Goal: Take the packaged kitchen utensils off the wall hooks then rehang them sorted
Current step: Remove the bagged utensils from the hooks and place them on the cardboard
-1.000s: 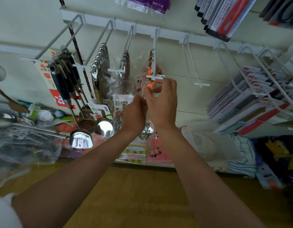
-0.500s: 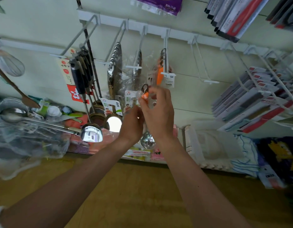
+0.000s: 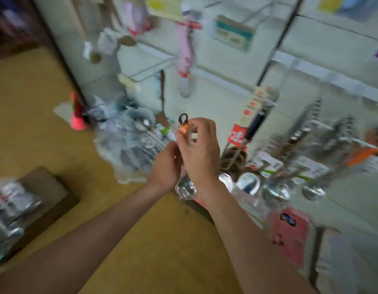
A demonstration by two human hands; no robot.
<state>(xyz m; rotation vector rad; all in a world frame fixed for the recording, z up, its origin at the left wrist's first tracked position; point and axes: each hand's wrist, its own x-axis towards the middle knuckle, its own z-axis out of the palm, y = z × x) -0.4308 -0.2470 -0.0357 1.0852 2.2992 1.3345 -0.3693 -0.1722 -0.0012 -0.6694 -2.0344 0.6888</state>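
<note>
Our right hand [image 3: 197, 149] pinches the orange handle top of the packaged ladle [image 3: 184, 188], and our left hand [image 3: 165, 166] grips its wrapper just below. The red tag [image 3: 237, 134] right of the grip is too blurry to read. Left of it, clear bags [image 3: 128, 143] hold spoons.

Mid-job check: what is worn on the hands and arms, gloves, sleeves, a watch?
Nothing visible. The left hand and right hand are ungloved, neither wrist shows a watch or band, and both forearms are bare to the frame edge, no sleeve. Too blurred to judge rings.
</note>
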